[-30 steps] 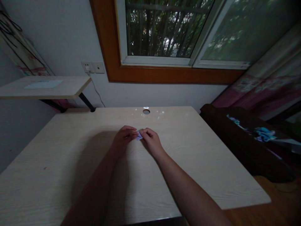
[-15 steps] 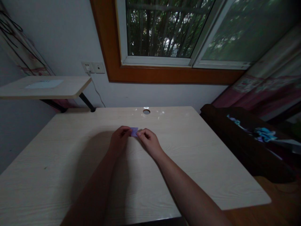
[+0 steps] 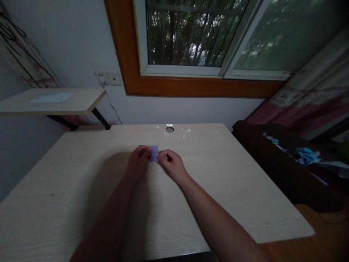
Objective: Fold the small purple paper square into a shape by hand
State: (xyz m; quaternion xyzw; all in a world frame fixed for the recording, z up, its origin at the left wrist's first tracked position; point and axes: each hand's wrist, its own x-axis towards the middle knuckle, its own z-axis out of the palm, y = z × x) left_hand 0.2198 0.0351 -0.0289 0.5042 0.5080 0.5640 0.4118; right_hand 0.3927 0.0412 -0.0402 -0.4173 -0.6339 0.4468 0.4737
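A small purple piece of paper (image 3: pixel 154 153) is held just above or on the pale wooden desk (image 3: pixel 218 203); I cannot tell which. A crease seems to run across its middle. My left hand (image 3: pixel 139 160) pinches its left edge between thumb and fingers. At the lower right edge are the closed fingertips of my right hand (image 3: pixel 172 162), which appear to pinch the paper there. The fingertips partly cover both side edges of the sheet.
A round cable hole (image 3: pixel 169 129) lies near the desk's back edge. On the left stands a raised shelf (image 3: pixel 89 103) on black legs, with a pale sheet (image 3: pixel 51 97) on it. Dark furniture with blue cloth (image 3: pixel 308 155) is at the right. A window (image 3: pixel 185 36) rises behind.
The purple paper has opened out from a shorter shape into a taller one, showing a crease across it. Both hands have stayed almost in place.
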